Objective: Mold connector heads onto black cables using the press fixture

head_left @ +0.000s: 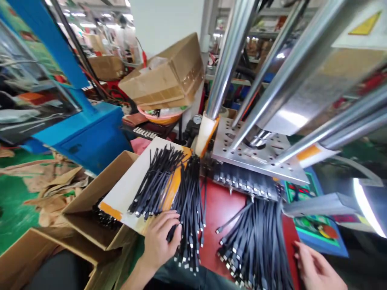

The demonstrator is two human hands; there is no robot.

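My left hand (161, 237) is closed, with thumb and fingers around a black cable among the hanging bundle. Black cables with metal plugs (189, 201) hang over the front edge beside it. Another pile of black cables (159, 181) lies on a white board with orange tape (133, 189). My right hand (317, 268) is by the right edge of the red work surface (219, 209), its fingers bent together; whatever they hold is hidden. Between the hands, a thick fan of black cables (256, 241) spreads toward me from under the press's metal block (244, 181).
The press plate (256, 153) and its steel rods stand over the red surface. An open carton (96, 205) with black cables is at left, near a blue machine (87, 133). A tilted cardboard box (169, 76) rests on a basin behind. A lamp (332, 205) juts in at right.
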